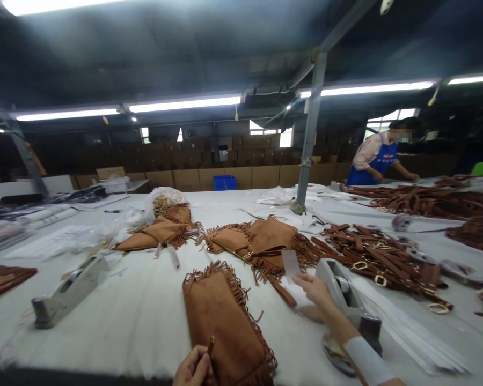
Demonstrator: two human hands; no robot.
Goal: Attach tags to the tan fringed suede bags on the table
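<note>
A brown suede fringed bag (221,321) lies flat on the white-covered table in front of me. At its near left edge my left hand (195,367) pinches a thin brown leather strip (211,346) that stands up from the bag. My right hand (314,292) grips a short strip of translucent tape (290,264) between thumb and fingers, just left of a grey tape dispenser (330,271). Behind the hands rest more fringed bags (271,236), piled together.
Brown straps with gold buckles (370,252) are heaped at right, beside white strips (418,327). A second tape dispenser (70,292) stands at left. Further back are a metal post (312,123), a blue bin (224,182) and a co-worker in a blue apron (372,163).
</note>
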